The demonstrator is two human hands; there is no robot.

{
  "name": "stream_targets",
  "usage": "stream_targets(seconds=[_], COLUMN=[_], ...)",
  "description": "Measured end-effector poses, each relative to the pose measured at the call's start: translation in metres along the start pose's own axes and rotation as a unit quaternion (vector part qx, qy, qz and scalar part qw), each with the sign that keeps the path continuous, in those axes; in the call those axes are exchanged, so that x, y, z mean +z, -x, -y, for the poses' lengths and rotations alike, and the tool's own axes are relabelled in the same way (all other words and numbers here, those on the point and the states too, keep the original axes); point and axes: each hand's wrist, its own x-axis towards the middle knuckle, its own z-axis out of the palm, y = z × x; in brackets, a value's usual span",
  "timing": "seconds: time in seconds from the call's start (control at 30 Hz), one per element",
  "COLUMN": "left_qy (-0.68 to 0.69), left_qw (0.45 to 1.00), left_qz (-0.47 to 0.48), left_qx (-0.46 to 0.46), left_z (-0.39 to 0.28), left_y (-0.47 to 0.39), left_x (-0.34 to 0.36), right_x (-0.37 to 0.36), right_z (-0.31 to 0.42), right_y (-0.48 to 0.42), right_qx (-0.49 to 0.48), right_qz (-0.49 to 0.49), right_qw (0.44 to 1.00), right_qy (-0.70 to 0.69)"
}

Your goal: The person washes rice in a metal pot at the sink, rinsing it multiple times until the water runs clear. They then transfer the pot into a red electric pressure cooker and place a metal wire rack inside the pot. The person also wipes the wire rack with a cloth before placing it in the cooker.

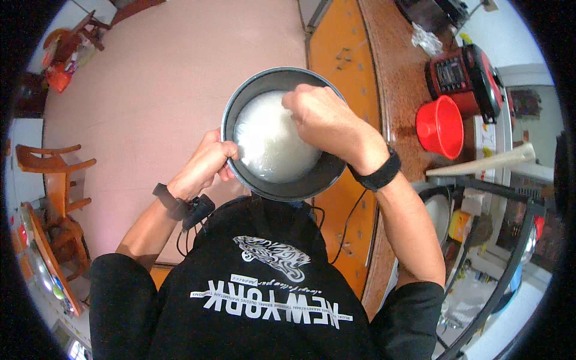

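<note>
A round, dark grey inner cooking pot (pixel 281 191) is held up in front of my body. Cloudy whitish liquid (pixel 270 135) fills its lower part; a paler mass that looks like rice shows under the surface, too blurred to be sure. My left hand (pixel 207 157) grips the pot's left rim, thumb over the edge and fingers beneath the outside. Over the right side of the pot reaches my right hand (pixel 317 119), its fingers curled together above the liquid. The undersides of those fingers are hidden, so whether they pinch anything does not show.
To the right runs a brown countertop (pixel 391 67) above orange cabinets (pixel 342 58). On it stand a red plastic bowl (pixel 438 128), a red-and-black electric cooker (pixel 465 81) and a crumpled plastic bag (pixel 426 39). A black metal rack (pixel 508 252) is at lower right. Wooden chairs (pixel 56 173) stand far left.
</note>
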Motion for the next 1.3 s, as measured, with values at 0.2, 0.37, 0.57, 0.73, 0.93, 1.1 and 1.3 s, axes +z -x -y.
stream_targets(seconds=[0.2, 0.37, 0.57, 0.73, 0.93, 1.1, 1.3], left_qy=[0.024, 0.046, 0.07, 0.064, 0.039, 0.008, -0.032], left_qw=[0.998, 0.994, 0.989, 0.989, 0.991, 0.993, 0.992], left_qz=[-0.049, -0.102, -0.125, -0.134, -0.125, -0.113, -0.108], left_qx=[-0.002, 0.0, -0.023, -0.022, -0.005, 0.04, 0.055], left_z=[-0.012, -0.024, -0.036, -0.041, -0.044, -0.04, -0.021], left_y=[-0.002, -0.003, -0.004, -0.001, 0.001, 0.006, 0.001], left_x=[0.006, 0.016, 0.026, 0.033, 0.034, 0.033, 0.022], right_x=[-0.025, -0.028, -0.046, -0.038, -0.047, -0.045, -0.021], right_z=[-0.023, -0.028, -0.032, -0.03, -0.013, -0.016, -0.013], right_y=[-0.023, -0.029, -0.035, -0.029, -0.015, -0.003, 0.011], right_qx=[-0.074, -0.076, -0.073, -0.085, -0.013, -0.041, 0.045], right_qz=[-0.089, -0.1, -0.086, -0.126, -0.088, -0.127, -0.102], right_qw=[0.992, 0.99, 0.99, 0.986, 0.994, 0.99, 0.994], right_qy=[-0.057, -0.07, -0.083, -0.071, -0.064, -0.052, -0.013])
